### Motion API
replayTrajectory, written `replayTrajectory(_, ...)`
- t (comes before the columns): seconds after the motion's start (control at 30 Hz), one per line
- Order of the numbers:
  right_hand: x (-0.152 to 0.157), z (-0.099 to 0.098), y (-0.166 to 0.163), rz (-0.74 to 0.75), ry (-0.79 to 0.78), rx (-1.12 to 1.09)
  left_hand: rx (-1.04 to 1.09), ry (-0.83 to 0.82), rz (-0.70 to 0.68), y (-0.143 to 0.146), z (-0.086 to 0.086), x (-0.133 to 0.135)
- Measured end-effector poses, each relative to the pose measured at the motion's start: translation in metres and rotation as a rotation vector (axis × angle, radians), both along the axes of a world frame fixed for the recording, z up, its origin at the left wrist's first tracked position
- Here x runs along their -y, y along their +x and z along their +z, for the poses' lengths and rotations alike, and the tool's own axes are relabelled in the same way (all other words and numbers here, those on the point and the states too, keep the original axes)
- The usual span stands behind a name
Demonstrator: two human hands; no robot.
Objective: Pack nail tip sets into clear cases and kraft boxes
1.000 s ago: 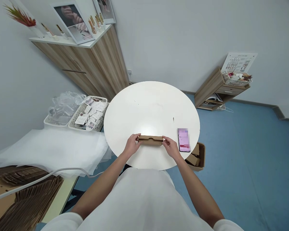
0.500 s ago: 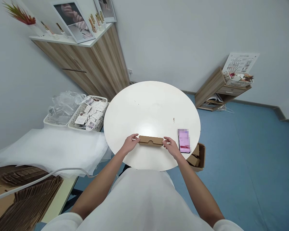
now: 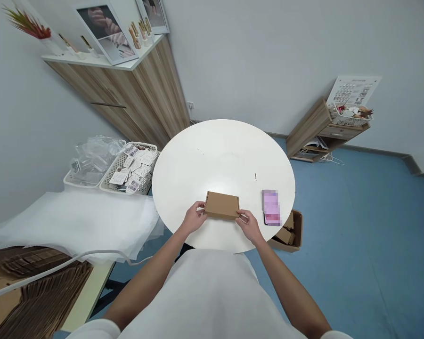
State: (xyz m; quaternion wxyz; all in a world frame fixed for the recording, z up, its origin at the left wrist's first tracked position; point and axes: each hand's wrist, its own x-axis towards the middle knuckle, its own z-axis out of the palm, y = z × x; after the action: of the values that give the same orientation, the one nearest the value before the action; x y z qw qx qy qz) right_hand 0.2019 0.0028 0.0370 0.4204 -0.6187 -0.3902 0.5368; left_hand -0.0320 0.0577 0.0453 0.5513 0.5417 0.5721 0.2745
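Note:
A closed brown cardboard box (image 3: 222, 205), flat and rectangular, is at the near middle of the round white table (image 3: 222, 146). My left hand (image 3: 195, 217) grips its left end between thumb and fingers. At the right end, my right hand (image 3: 248, 225) pinches the near corner in the same way. The broad plain face of the box is turned up toward me. Whether its underside rests on the table or is slightly raised, I cannot tell. To the right of my right hand lies a phone (image 3: 271, 207) with a pink, blurred screen.
Left of the table stand a white basket of cards (image 3: 146, 183) and one of clear plastic packaging (image 3: 97, 160). White sheets (image 3: 74, 219) lie before them, above stacked flat cardboard (image 3: 53, 292). A carton (image 3: 297, 230) holding brown boxes sits on the floor at right.
The box has turned in my hands: its narrow side with the notched flap faced up before, and now the broad plain face shows. Both hands stay at its ends, slightly lower.

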Motion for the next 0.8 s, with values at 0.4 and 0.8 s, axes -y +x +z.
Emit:
replayTrajectory(0.4,0.055,-0.029,-0.039,-0.101,-0.050,0.189,-0.276,-0.030,-0.004,-0.021,-0.030,0.038)
replayTrajectory(0.8,0.045,-0.008,-0.062,-0.291,-0.251,0.138,-0.227,0.051,-0.111,-0.028,-0.040,0.032)
